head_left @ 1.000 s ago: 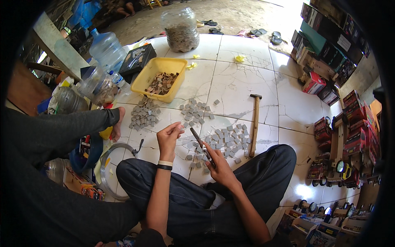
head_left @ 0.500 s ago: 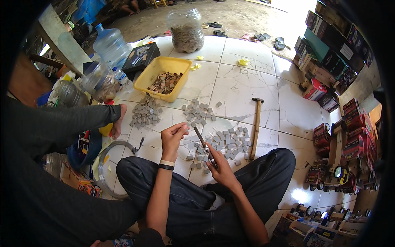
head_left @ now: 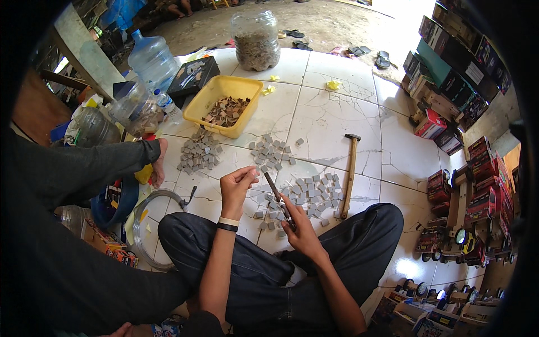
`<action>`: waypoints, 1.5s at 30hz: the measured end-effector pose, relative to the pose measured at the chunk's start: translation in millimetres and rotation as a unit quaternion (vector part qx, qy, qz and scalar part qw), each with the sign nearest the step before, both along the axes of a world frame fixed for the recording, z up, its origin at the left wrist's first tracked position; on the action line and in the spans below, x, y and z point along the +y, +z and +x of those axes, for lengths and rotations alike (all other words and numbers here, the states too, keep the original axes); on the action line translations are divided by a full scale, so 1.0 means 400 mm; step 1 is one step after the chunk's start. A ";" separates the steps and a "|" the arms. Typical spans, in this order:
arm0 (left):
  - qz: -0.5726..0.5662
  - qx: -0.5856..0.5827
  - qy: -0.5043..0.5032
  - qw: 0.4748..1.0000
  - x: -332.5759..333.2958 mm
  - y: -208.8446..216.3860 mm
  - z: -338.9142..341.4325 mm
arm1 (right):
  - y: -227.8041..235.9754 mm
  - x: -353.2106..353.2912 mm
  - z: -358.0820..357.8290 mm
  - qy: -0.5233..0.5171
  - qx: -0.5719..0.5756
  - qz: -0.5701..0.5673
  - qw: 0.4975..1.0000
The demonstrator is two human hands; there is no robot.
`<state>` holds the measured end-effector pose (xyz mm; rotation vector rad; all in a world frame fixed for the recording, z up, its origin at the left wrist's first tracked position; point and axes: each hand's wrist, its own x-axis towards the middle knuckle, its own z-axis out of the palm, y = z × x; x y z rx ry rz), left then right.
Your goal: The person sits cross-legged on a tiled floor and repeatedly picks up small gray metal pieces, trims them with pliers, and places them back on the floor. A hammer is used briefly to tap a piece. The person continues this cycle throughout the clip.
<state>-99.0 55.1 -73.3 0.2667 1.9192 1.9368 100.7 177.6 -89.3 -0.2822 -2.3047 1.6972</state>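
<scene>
My left hand (head_left: 236, 191) is raised over the floor, thumb and fingers pinched together. Whatever small piece may be between them is too small to make out. My right hand (head_left: 305, 229) is wrapped round a dark, narrow, stick-like tool (head_left: 272, 184), whose tip points up and left, close beside my left fingertips. Beneath the tool lies a loose spread of small grey square pieces (head_left: 315, 192). A smaller group of grey squares (head_left: 270, 150) lies just beyond my hands, and a denser heap of grey squares (head_left: 199, 151) lies to the left.
A hammer (head_left: 351, 174) lies right of the pieces. Farther off stand a yellow basin (head_left: 238, 128) of brownish pieces and a cut plastic jug (head_left: 256, 48). Another person's leg (head_left: 106, 163) reaches in from the left, near a wire coil (head_left: 140, 236). Toy trucks (head_left: 471, 196) line the right.
My hands and the tool stay almost in place. At the lower left edge, the other person's hand has come further into view.
</scene>
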 end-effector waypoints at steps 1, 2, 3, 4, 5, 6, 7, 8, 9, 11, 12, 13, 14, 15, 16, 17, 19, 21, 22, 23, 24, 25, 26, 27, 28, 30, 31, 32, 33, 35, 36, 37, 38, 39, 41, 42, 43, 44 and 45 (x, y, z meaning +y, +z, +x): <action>0.001 0.000 0.000 1.000 0.000 -0.001 0.000 | 0.002 0.001 0.001 0.001 0.000 0.001 1.000; 0.003 -0.003 0.001 1.000 0.000 -0.002 -0.001 | 0.004 0.001 0.002 0.004 0.007 -0.001 1.000; 0.004 0.000 0.001 1.000 0.001 -0.003 -0.001 | 0.006 0.003 0.003 0.006 -0.013 -0.001 1.000; 0.007 0.001 0.004 1.000 0.001 -0.004 0.000 | 0.007 0.004 0.004 0.010 -0.025 -0.003 1.000; 0.009 0.002 0.007 1.000 0.001 -0.005 0.000 | 0.007 0.005 0.004 0.014 -0.037 -0.005 0.999; 0.012 0.002 0.007 1.000 0.002 -0.005 0.000 | 0.006 0.006 0.004 0.012 -0.036 -0.006 0.999; 0.016 0.002 0.007 1.000 0.002 -0.003 0.000 | 0.004 0.005 0.003 0.010 -0.036 -0.008 0.999; 0.019 0.001 0.007 1.000 0.003 -0.001 0.001 | 0.002 0.004 0.002 0.008 -0.035 -0.009 0.999; 0.021 -0.003 0.003 1.000 0.005 0.002 0.002 | -0.001 0.001 0.000 -0.001 -0.010 -0.001 1.000; 0.011 -0.023 0.006 1.000 0.009 0.011 0.007 | -0.008 -0.006 -0.005 -0.020 0.045 0.018 0.999; 0.037 -0.028 0.000 0.999 0.013 0.015 0.013 | -0.009 -0.008 -0.006 -0.021 0.032 0.006 0.999; 0.050 -0.046 0.005 0.998 0.019 0.017 0.022 | -0.010 -0.010 -0.007 -0.021 0.023 -0.003 1.000; 0.071 -0.058 0.003 0.996 0.026 0.019 0.029 | -0.010 -0.011 -0.007 -0.021 0.015 -0.011 1.000; 0.086 -0.086 -0.012 0.992 0.031 0.020 0.034 | -0.008 -0.013 -0.008 -0.021 0.023 -0.014 0.999; 0.109 -0.109 -0.034 0.987 0.036 0.020 0.039 | -0.005 -0.016 -0.008 -0.020 0.030 -0.017 0.999; 0.138 -0.130 -0.057 0.980 0.039 0.019 0.042 | -0.002 -0.018 -0.007 -0.020 0.037 -0.020 0.999; 0.147 -0.145 -0.067 0.976 0.043 0.013 0.043 | 0.008 -0.020 0.000 -0.018 -0.001 -0.053 0.998; 0.155 -0.164 -0.072 0.972 0.043 0.005 0.038 | 0.017 -0.019 0.006 -0.002 -0.029 -0.122 0.992; 0.155 -0.175 -0.072 0.970 0.042 0.002 0.035 | 0.021 -0.017 0.010 0.012 -0.038 -0.175 0.984; 0.149 -0.196 -0.071 0.967 0.038 -0.001 0.030 | 0.024 -0.016 0.015 0.026 -0.047 -0.228 0.972; 0.160 -0.219 -0.076 0.960 0.032 -0.003 0.024 | 0.027 -0.013 0.019 0.046 -0.065 -0.324 0.943; 0.167 -0.250 -0.082 0.950 0.027 -0.003 0.015 | 0.028 -0.010 0.025 0.065 -0.084 -0.415 0.904; 0.167 -0.285 -0.077 0.941 0.023 -0.004 0.008 | 0.029 -0.007 0.031 0.087 -0.086 -0.505 0.855; 0.176 -0.286 -0.088 0.938 0.022 -0.006 0.007 | 0.028 -0.009 0.028 0.124 -0.069 -0.563 0.814; 0.179 -0.291 -0.088 0.936 0.021 -0.007 0.005 | 0.027 -0.011 0.028 0.129 -0.062 -0.582 0.800; 0.177 -0.292 -0.084 0.936 0.018 -0.007 0.005 | 0.025 -0.015 0.026 0.148 -0.038 -0.622 0.768; 0.172 -0.288 -0.083 0.938 0.019 -0.007 0.006 | 0.025 -0.016 0.025 0.140 -0.050 -0.622 0.769; 0.163 -0.288 -0.074 0.941 0.019 -0.008 0.009 | 0.025 -0.018 0.023 0.141 -0.051 -0.624 0.767; 0.168 -0.282 -0.077 0.942 0.019 -0.007 0.011 | 0.027 -0.018 0.020 0.150 -0.036 -0.630 0.761; 0.169 -0.278 -0.064 0.943 0.018 -0.007 0.014 | 0.032 -0.018 0.016 0.132 -0.064 -0.604 0.783; 0.188 -0.277 -0.065 0.940 0.017 -0.006 0.015 | 0.036 -0.017 0.014 0.135 -0.056 -0.595 0.790; 0.205 -0.281 -0.065 0.935 0.013 -0.006 0.016 | 0.040 -0.016 0.013 0.125 -0.067 -0.592 0.793; 0.220 -0.288 -0.060 0.930 0.010 -0.006 0.016 | 0.044 -0.015 0.013 0.122 -0.064 -0.593 0.794; 0.229 -0.274 -0.062 0.932 0.009 -0.007 0.015 | 0.049 -0.013 0.014 0.131 -0.047 -0.595 0.791; 0.244 -0.247 -0.055 0.936 0.006 -0.008 0.014 | 0.054 -0.004 0.017 0.105 -0.099 -0.545 0.826; 0.244 -0.252 -0.050 0.935 0.005 -0.009 0.012 | 0.054 0.001 0.018 0.102 -0.104 -0.519 0.842; 0.247 -0.252 -0.045 0.934 0.003 -0.010 0.011 | 0.053 0.002 0.018 0.094 -0.122 -0.508 0.848; 0.232 -0.265 -0.025 0.936 0.002 -0.010 0.010 | 0.050 0.003 0.018 0.091 -0.126 -0.496 0.854; 0.229 -0.231 -0.033 0.945 -0.002 -0.008 0.008 | 0.046 0.004 0.018 0.104 -0.105 -0.488 0.861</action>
